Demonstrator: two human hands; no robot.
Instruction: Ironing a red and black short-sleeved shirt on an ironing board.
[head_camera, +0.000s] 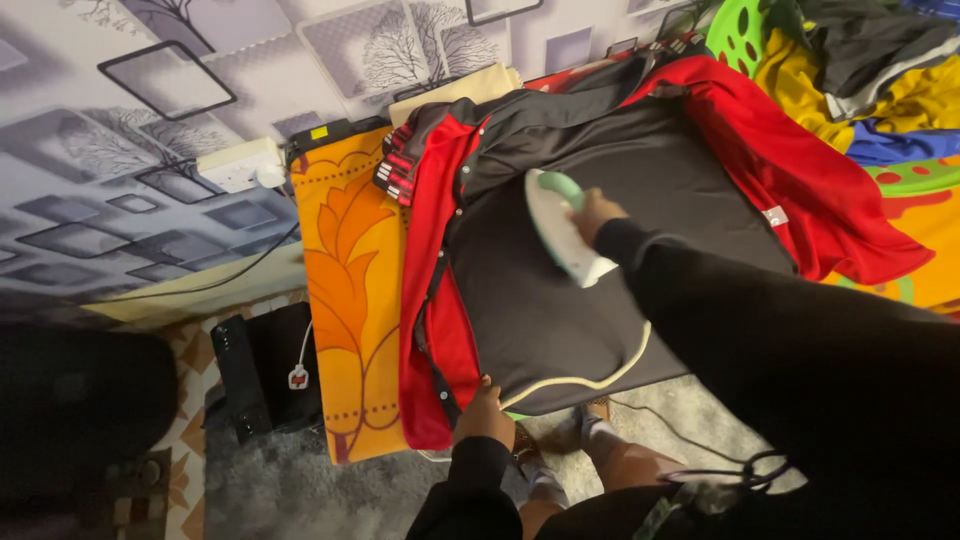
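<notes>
Right sleeve: black, fills lower right of view, runs up-left to the iron.
Right hand (597, 212): clenched round the green handle of the iron.
Iron (560, 228): white body, green handle, sole down on the black shirt panel, just above the panel's middle. Long axis runs upper-left to lower-right; which end is the nose, cannot tell. Cream cord leaves the lower-right end and curves down along the shirt's near edge.
Left hand (485, 412): well below the iron, fingers pinching the shirt's near hem; thumb side hidden.
Shirt (560, 300): black front with red side panels and sleeves, laid flat under the iron, collar toward the wall, hem toward the person.
Surface (350, 290): orange cloth with leaf pattern, showing left of the shirt.
Wall socket (240, 165): white, up-left of the iron, plug in it.
Clothes pile (880, 80): yellow, blue, dark pieces, well to the upper right of the iron.
Black box (265, 370): on the floor, down-left of the iron.
</notes>
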